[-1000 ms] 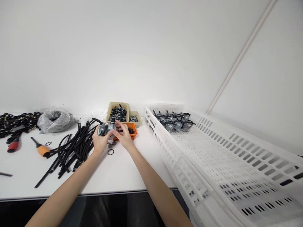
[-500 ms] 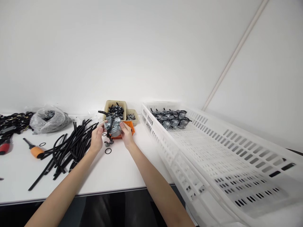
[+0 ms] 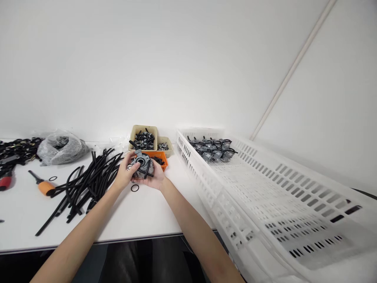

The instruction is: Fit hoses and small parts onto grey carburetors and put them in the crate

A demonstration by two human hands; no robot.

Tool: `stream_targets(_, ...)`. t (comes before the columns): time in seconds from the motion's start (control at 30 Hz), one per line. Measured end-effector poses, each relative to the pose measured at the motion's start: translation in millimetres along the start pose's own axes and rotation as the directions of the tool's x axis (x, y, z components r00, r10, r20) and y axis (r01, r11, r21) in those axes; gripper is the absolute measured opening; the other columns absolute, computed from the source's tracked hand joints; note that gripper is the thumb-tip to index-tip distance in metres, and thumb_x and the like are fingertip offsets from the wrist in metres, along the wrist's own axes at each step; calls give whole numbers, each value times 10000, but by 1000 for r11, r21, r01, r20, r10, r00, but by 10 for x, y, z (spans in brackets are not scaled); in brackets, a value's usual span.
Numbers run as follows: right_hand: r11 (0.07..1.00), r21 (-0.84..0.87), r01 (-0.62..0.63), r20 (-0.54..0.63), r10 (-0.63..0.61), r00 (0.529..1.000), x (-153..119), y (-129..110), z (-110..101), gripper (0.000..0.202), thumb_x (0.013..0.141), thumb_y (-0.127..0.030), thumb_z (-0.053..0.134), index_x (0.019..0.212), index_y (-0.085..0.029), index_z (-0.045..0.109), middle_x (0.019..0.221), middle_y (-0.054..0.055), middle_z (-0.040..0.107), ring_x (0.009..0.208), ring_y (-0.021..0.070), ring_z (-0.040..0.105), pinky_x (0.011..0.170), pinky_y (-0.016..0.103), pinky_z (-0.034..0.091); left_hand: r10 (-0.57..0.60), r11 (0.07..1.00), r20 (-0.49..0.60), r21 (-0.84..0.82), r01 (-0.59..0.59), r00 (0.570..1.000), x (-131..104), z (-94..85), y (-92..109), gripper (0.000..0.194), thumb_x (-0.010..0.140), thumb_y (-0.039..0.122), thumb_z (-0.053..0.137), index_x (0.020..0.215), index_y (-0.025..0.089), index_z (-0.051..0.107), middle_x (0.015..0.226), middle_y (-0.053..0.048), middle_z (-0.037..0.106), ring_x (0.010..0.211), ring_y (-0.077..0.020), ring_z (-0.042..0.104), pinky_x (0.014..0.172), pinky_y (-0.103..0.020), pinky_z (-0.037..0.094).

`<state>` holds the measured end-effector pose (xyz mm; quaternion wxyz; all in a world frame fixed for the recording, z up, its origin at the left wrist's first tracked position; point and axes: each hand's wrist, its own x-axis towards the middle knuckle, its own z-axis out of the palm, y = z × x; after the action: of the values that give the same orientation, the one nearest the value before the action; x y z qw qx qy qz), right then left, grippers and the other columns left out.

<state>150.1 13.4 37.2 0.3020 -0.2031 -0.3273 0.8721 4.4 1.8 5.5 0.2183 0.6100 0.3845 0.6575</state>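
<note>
Between my two hands is a grey metal carburetor (image 3: 143, 162) with a black hose across its front and a black rubber piece sticking up at its top left. My left hand (image 3: 126, 171) grips its left side, thumb across the front near the round bore. My right hand (image 3: 156, 179) wraps the right side and underside, its fingers partly hidden behind the body. An orange basket (image 3: 163, 155) with small black parts sits just behind. A black O-ring (image 3: 134, 188) lies on the table below the hands.
Left lie a heap of black hoses (image 3: 88, 181), an orange-handled tool (image 3: 45, 188), a red-handled tool (image 3: 5, 182) and a plastic bag (image 3: 61, 148). Two cream bins (image 3: 144, 127) of small parts stand behind. A white crate (image 3: 200, 177) on the right holds several carburetors (image 3: 216, 151).
The carburetor has been turned so its round bore faces me. My left thumb has moved onto its front, and my right hand has shifted lower around it.
</note>
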Motion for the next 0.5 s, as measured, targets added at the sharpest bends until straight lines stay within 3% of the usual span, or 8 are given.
stream_targets(0.13, 1000, 11, -17, -22, 17, 1000, 24, 35, -40, 449, 913, -453, 299, 1032, -138, 595, 832, 104, 706, 792, 259, 665, 772, 519, 528, -59, 998, 61, -10, 60, 996, 9, -3, -5, 526, 724, 448, 662, 1171, 198, 544, 1092, -76, 630, 1070, -259, 565, 933, -384, 430)
stream_targets(0.27, 995, -100, -23, -59, 17, 998, 82, 43, -79, 469, 912, -496, 297, 996, -155, 608, 822, 89, 703, 810, 252, 664, 776, 505, 522, -60, 998, 33, 0, 60, 998, 9, 2, 67, 471, 721, 433, 675, 1116, 196, 578, 1012, -56, 648, 911, -219, 609, 836, -345, 473)
stream_targets(0.37, 944, -321, 80, -151, -135, 979, 160, 29, -128, 446, 876, -550, 406, 912, -170, 637, 754, 44, 688, 756, 208, 646, 749, 403, 524, -75, 995, 14, -61, 76, 997, 10, 11, 114, 463, 725, 430, 675, 1111, 197, 572, 1024, -57, 643, 843, -195, 625, 767, -312, 494)
stream_targets(0.43, 817, -539, 206, -213, -369, 905, 193, -1, -157, 440, 816, -581, 509, 778, -166, 650, 674, 25, 658, 695, 177, 613, 711, 322, 497, -70, 993, 18, -97, 71, 997, 8, 14, 128, 457, 724, 421, 683, 1105, 197, 566, 1042, -62, 641, 856, -192, 629, 765, -300, 497)
stream_targets(0.5, 610, -737, 292, -194, -604, 773, 182, -51, -165, 444, 773, -585, 563, 630, -170, 626, 589, 16, 609, 641, 165, 578, 662, 290, 456, -77, 990, 30, -120, 80, 997, 0, 15, 131, 472, 711, 409, 702, 1107, 198, 556, 1048, -63, 642, 852, -188, 634, 755, -291, 500)
